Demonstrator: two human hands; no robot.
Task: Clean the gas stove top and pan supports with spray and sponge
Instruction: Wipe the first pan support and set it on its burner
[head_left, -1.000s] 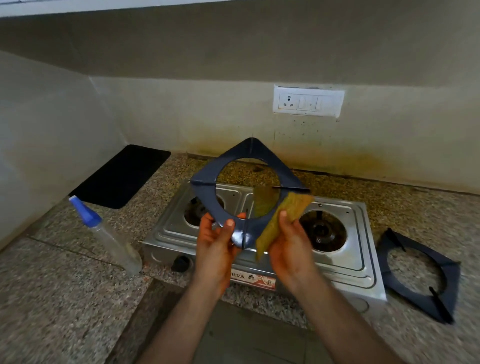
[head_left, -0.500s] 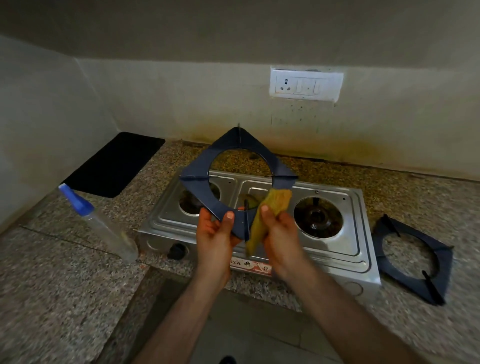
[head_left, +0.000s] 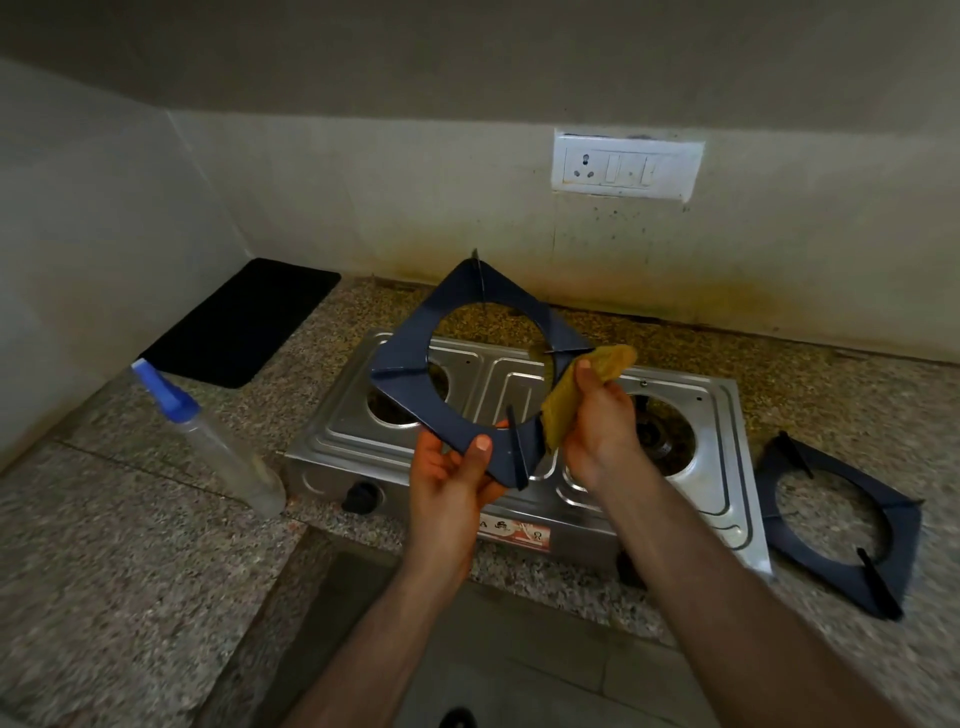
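Clear spray bottle (head_left: 228, 447), contents indiscernible

Held pan support (head_left: 410, 384) dark blue, second pan support (head_left: 852, 566) the same; sponge (head_left: 597, 379) mustard yellow. Stove (head_left: 519, 395) silver steel, red label. Spray bottle (head_left: 228, 457) clear, blue cap; worktop (head_left: 104, 545) speckled grey granite; mat (head_left: 244, 322) black.

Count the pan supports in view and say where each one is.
2. One pan support is held up over the stove by the left hand; the other pan support lies on the counter, right of the stove.
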